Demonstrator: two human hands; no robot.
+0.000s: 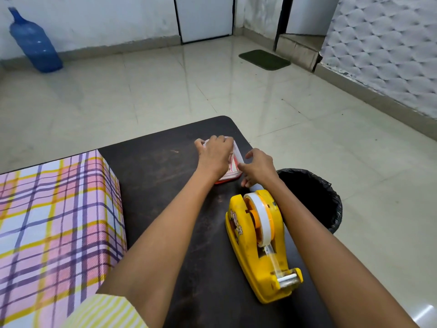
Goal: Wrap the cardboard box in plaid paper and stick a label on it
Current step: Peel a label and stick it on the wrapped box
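Observation:
The box wrapped in pink, purple and yellow plaid paper (54, 223) stands at the left of the dark table (165, 166). Near the table's far right corner lies a small white and red label packet (233, 168). My left hand (216, 155) lies over it, fingers curled around its far edge. My right hand (256, 166) touches the packet's right side with thumb and fingertips. Most of the packet is hidden under my left hand.
A yellow tape dispenser (260, 242) with a white tape roll sits on the table under my right forearm. A black-lined waste bin (314, 197) stands off the table's right edge. A blue water bottle (33, 41) leans on the far wall; a green mat (264, 59) lies on the floor.

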